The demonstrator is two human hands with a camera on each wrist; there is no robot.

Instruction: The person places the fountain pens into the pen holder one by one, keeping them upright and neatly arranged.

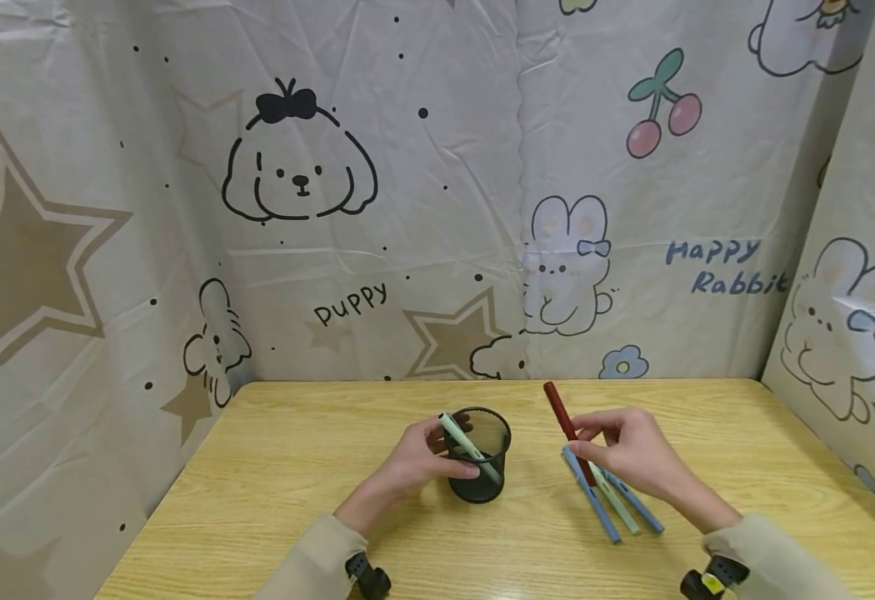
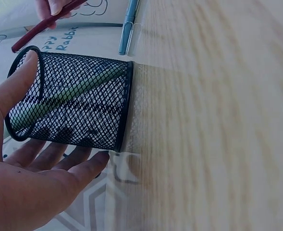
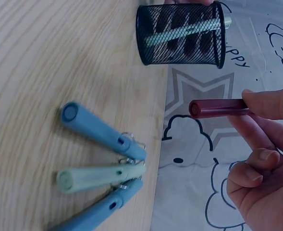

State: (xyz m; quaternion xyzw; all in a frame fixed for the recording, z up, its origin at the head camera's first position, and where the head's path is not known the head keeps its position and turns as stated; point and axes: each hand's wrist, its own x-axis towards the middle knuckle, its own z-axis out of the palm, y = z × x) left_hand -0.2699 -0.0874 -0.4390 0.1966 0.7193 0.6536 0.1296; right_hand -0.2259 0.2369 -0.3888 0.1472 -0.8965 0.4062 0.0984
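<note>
My left hand [image 1: 411,462] holds a black mesh pen holder [image 1: 475,490] that stands upright on the table. In the left wrist view the thumb lies at the rim and the fingers are around the far side. A pale green pen [image 1: 458,433] leans inside, its top end sticking out over the rim. Above the table, my right hand [image 1: 636,450] pinches a dark red pen [image 1: 558,408] between thumb and fingers. Below that hand lie a blue pen [image 1: 601,507], another pale green pen [image 1: 619,504] and a second blue pen [image 1: 638,503], fanned side by side.
The wooden table [image 1: 332,433] runs back to a printed cloth [image 1: 437,233] with cartoon animals, which also hangs along both sides. A dark wrist strap [image 1: 362,571] sits on the left forearm, a similar one [image 1: 726,571] on the right.
</note>
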